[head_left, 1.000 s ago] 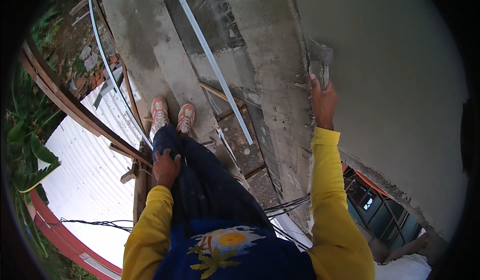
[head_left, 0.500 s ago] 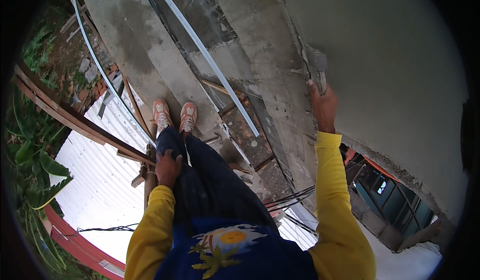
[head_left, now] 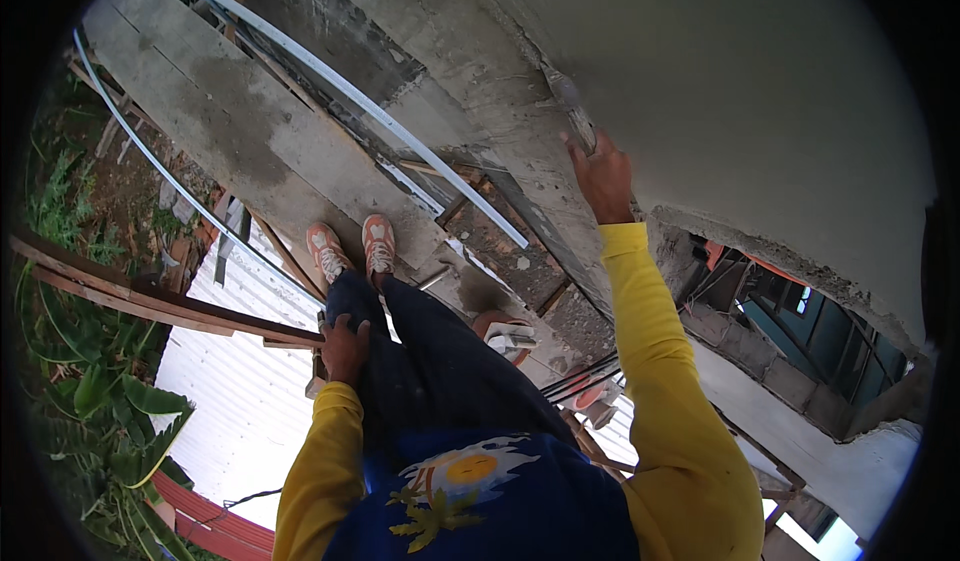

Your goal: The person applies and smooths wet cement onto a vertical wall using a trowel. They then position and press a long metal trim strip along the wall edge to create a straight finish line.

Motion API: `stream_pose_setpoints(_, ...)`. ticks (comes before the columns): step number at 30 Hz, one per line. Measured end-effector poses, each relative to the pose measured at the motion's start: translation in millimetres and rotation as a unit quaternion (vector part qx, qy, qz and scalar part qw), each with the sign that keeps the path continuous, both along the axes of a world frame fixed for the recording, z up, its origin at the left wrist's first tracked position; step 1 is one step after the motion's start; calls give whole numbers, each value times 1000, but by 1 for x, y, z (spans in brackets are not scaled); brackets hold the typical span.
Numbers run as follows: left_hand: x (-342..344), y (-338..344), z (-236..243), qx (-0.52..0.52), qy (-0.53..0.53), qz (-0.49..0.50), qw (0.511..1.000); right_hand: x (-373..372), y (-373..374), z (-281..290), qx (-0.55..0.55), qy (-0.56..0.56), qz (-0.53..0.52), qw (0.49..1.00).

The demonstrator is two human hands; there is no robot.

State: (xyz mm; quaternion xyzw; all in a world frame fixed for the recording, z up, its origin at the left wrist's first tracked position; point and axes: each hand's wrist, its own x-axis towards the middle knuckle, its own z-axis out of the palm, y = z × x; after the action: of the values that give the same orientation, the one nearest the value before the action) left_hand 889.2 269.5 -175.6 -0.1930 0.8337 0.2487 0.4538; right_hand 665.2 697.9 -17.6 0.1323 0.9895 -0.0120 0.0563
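Note:
In my right hand (head_left: pixel 604 179) is a short tool that looks like a brush (head_left: pixel 568 96), its head grey with wet cement. My fingers wrap round the handle. The brush head lies along the rough edge where a smooth grey plastered wall (head_left: pixel 740 81) meets a rougher concrete strip (head_left: pixel 460 41). My left hand (head_left: pixel 346 349) hangs by my left thigh, fingers loosely apart and holding nothing, near the end of a brown wooden rail (head_left: pixel 180 304). Fine detail of the brush head is blurred.
I stand on concrete-stained planks (head_left: pixel 330 186). Long metal strips run beside them, one close to the wall (head_left: pixel 400 136), one at the outer side (head_left: pixel 180 176). Below left lie a white corrugated roof (head_left: pixel 235 381) and plants (head_left: pixel 90 391). A reddish bucket (head_left: pixel 487 323) and black cables (head_left: pixel 585 376) are under the right side.
The whole view has turned, so the planks and wall appear tilted further left. My right hand still grips the brush at the plaster edge; my left hand stays by my thigh.

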Motion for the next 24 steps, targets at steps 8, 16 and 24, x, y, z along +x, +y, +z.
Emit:
stream_pose_setpoints(8,21,-42,-14,149,67,56,985,127,-73,-19,-303,-44,-199,931)
stream_pose_setpoints(16,3,-55,15,226,2,-17,974,218,-43,28,-285,-69,-245,924)
stream_pose_setpoints(24,-35,-74,41,234,-82,-56,967,320,-14,51,-172,-159,-348,908)
